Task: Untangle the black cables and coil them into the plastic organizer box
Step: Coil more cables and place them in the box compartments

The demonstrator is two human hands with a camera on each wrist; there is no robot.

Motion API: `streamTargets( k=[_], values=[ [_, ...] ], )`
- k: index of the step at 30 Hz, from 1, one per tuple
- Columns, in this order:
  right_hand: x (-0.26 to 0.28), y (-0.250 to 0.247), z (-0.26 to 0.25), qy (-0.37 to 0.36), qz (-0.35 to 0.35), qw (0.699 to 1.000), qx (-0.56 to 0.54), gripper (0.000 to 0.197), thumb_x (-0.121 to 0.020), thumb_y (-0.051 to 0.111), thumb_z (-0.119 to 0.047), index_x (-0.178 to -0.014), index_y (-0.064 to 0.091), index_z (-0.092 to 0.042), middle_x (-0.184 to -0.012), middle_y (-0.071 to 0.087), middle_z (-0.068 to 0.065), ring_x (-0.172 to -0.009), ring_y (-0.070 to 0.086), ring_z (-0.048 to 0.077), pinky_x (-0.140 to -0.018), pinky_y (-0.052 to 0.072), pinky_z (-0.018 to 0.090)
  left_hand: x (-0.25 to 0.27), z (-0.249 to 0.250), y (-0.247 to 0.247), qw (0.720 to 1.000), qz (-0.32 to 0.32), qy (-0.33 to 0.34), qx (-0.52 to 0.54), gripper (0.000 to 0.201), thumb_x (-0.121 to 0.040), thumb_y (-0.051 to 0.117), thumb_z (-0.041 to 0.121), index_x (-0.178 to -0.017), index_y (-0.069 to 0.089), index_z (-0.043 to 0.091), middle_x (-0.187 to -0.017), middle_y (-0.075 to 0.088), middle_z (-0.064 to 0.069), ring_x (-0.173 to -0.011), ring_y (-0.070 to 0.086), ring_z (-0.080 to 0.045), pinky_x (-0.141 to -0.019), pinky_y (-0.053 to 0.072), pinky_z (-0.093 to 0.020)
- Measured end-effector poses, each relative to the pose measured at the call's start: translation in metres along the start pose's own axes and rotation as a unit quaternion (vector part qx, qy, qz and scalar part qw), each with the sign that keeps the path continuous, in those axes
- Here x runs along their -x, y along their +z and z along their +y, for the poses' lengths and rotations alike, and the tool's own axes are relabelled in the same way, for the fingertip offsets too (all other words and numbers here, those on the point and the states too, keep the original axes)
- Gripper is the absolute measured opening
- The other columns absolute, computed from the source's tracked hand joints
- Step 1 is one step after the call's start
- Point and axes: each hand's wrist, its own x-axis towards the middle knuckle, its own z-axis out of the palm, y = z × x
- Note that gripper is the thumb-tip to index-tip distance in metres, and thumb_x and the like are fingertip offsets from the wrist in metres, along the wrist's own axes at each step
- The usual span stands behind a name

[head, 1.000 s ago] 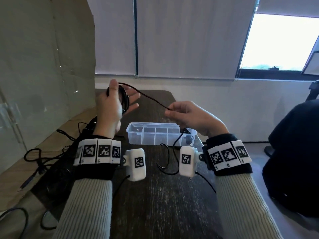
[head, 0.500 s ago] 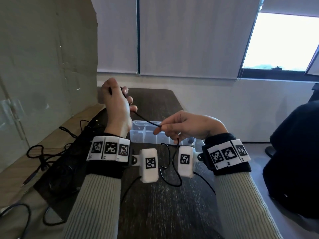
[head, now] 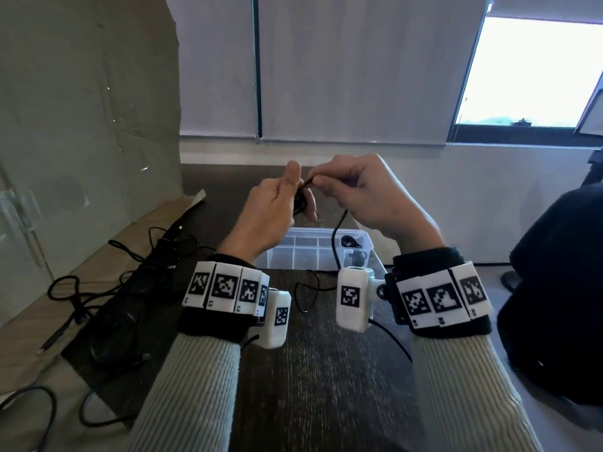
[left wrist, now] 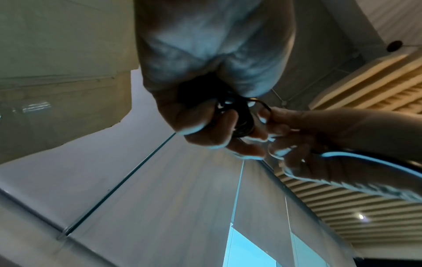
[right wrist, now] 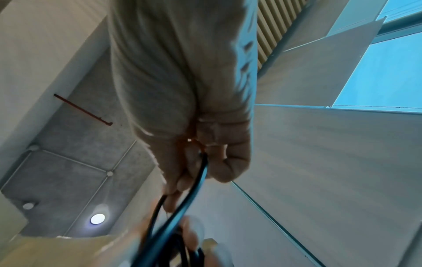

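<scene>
Head view: right hand (head: 368,197) has closed onto left hand's (head: 274,207) coil (head: 300,202).

2 hands (head: 274,203), 1 organizer box (head: 313,252), perhaps 4 black cables (head: 137,262).

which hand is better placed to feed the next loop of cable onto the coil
Right. The right hand pinches the free run of the black cable that trails down over the organizer box, so it can guide slack. The left hand is occupied gripping the coil.
</scene>
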Motion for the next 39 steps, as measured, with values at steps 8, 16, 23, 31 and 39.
streamTargets(
  k=[8,16,23,31,39],
  values=[
    [0.002,-0.004,0.011,0.053,0.068,0.991,-0.103,0.007,-0.086,0.071,-0.009,-0.082,0.07,-0.015,-0.062,0.068,-0.013,-0.054,0.059,-0.002,-0.058,0.047,0.014,0.003,0.008,-0.001,0.995,-0.071,-0.024,0.07,0.038,-0.092,0.057,0.036,-0.093,0.066,-0.001,-0.057,0.054,0.004,-0.047,0.042,-0.009,-0.046,0.034,-0.019],
    [0.001,0.009,0.01,0.167,-0.043,0.973,-0.156,0.014,-0.093,0.062,-0.015,-0.103,0.052,-0.011,-0.08,0.065,0.008,-0.07,0.068,0.023,-0.072,0.058,0.046,0.0,0.007,-0.003,0.987,0.102,-0.047,0.119,0.038,-0.095,0.053,0.04,-0.078,0.062,0.008,-0.06,0.067,-0.002,-0.051,0.061,-0.016,-0.046,0.046,-0.026],
    [0.003,0.02,0.014,0.16,-0.125,0.97,-0.133,0.007,-0.095,0.059,-0.018,-0.097,0.059,-0.012,-0.064,0.056,-0.002,-0.049,0.047,0.009,-0.052,0.044,0.025,-0.006,0.004,-0.008,0.942,0.213,-0.094,0.241,0.038,-0.098,0.044,0.043,-0.09,0.061,0.01,-0.092,0.074,-0.012,-0.08,0.074,-0.027,-0.067,0.059,-0.039],
    [0.005,0.035,0.024,0.157,-0.181,0.97,-0.029,0.029,-0.096,0.055,-0.037,-0.093,0.077,-0.019,-0.046,0.037,-0.011,-0.043,0.032,0.005,-0.05,0.034,0.013,-0.008,0.01,-0.014,0.873,0.151,-0.083,0.455,0.036,-0.101,0.03,0.043,-0.094,0.052,0.016,-0.068,0.057,0.004,-0.072,0.068,-0.015,-0.071,0.059,-0.048],
    [0.01,0.01,0.01,0.12,-0.247,0.961,-0.042,0.021,-0.097,0.056,-0.024,-0.102,0.072,-0.012,-0.071,0.057,-0.004,-0.073,0.052,0.019,-0.081,0.052,0.044,-0.007,-0.012,-0.016,0.961,0.26,-0.005,0.096,0.03,-0.101,0.035,0.044,-0.083,0.048,0.022,-0.064,0.045,0.009,-0.047,0.037,-0.001,-0.045,0.033,-0.02]
  ],
)
